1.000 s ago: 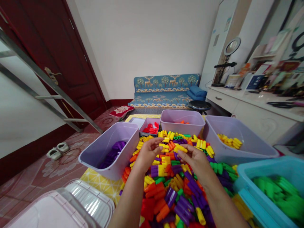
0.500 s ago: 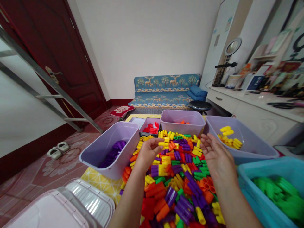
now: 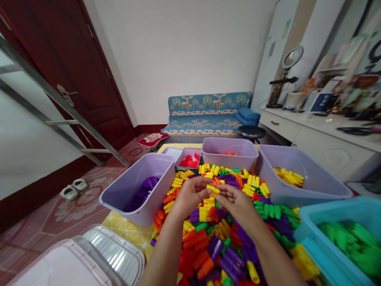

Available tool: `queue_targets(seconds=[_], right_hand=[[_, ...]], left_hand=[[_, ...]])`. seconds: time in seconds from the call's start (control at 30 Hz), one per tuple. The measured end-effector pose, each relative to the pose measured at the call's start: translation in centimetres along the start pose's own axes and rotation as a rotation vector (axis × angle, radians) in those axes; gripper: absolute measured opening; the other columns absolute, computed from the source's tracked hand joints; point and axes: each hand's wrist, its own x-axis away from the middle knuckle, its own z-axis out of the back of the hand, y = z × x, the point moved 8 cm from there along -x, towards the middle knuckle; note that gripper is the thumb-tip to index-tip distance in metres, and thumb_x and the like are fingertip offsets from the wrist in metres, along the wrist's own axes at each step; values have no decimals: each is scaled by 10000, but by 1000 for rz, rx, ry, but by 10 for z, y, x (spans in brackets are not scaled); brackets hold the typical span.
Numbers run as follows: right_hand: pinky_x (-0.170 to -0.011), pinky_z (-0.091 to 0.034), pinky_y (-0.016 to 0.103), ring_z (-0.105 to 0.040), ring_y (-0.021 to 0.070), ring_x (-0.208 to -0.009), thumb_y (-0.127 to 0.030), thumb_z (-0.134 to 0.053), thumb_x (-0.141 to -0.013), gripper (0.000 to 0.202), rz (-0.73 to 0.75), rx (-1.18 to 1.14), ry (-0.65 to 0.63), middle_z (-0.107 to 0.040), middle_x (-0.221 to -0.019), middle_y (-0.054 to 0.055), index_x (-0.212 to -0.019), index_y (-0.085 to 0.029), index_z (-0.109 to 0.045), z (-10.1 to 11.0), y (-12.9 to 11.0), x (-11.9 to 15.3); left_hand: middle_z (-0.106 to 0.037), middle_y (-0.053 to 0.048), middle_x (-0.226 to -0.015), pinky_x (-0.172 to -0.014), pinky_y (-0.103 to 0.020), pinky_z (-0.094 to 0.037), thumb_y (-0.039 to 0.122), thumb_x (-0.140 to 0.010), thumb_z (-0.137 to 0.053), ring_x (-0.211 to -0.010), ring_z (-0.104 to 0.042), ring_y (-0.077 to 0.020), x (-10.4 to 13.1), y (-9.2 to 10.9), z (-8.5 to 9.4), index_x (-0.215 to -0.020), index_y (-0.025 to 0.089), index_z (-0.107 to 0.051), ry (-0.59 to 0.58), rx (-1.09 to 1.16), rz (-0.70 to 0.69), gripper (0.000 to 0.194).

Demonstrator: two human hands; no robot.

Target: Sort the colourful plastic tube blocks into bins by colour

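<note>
Over the pile of mixed plastic pieces [image 3: 202, 238], my left hand [image 3: 192, 194] pinches a yellow piece [image 3: 213, 189]. My right hand [image 3: 235, 200] has come up to the other side of that piece, its fingers curved and apart; its fingertips are close to the yellow piece, and whether they touch it is unclear. Purple, orange, red, green and yellow pieces lie around and beneath both hands.
Around the pile stand a lilac bin of purple pieces [image 3: 137, 214], a small tray of red ones [image 3: 195, 169], a lilac bin with orange ones [image 3: 229, 161], a lilac bin of yellow ones [image 3: 321, 192] and a teal bin of green ones [image 3: 306, 216]. Clear lids [image 3: 116, 250] lie front left.
My right hand has moved left from beside the yellow bin to my left hand. Yellow pieces seen in the air above that bin now lie in it. My left hand has shifted slightly right.
</note>
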Motion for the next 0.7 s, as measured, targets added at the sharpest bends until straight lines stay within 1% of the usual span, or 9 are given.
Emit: queue_targets(seconds=[0.1, 0.27, 0.4, 0.6, 0.7], right_hand=[[-620, -506, 288, -633, 202, -777, -385, -669, -713, 370, 19, 26, 4, -661, -801, 43, -1000, -157, -622, 0, -2, 2], [-571, -479, 258, -612, 169, -709, -356, -642, -739, 318, 41, 20, 14, -653, -782, 30, -985, -155, -620, 1, -4, 3], [-551, -443, 237, -597, 153, -682, -334, -654, -732, 267, 69, 30, 28, -645, -757, 19, -933, -160, -631, 3, -9, 4], [-487, -390, 218, -517, 112, -548, -315, -637, -748, 157, 45, 64, -55, -567, -619, -30, -824, -179, -639, 1, -12, 7], [-474, -388, 218, -511, 112, -524, -304, -683, -708, 146, 5, 80, -61, -578, -597, -28, -764, -175, -644, 11, -9, 6]], left_hand=[[-664, -51, -820, -624, -220, -479, 272, -733, -678, -690, -601, -122, -1, -1, -2, -1042, 139, -638, -23, 34, -16, 338], [-661, -50, -805, -598, -218, -468, 336, -742, -680, -666, -591, -121, 0, -4, -4, -1059, 143, -635, -37, 16, 7, 374], [-669, -60, -823, -579, -213, -455, 377, -741, -679, -680, -594, -131, 2, -5, -6, -1063, 144, -637, -58, -19, 29, 399], [-681, -66, -820, -598, -222, -455, 390, -708, -710, -698, -611, -147, 2, -5, -9, -1001, 137, -651, -67, -15, 15, 392], [-691, -75, -844, -614, -228, -459, 372, -722, -696, -721, -626, -158, 2, -3, -12, -1023, 139, -650, -90, -21, 9, 384]])
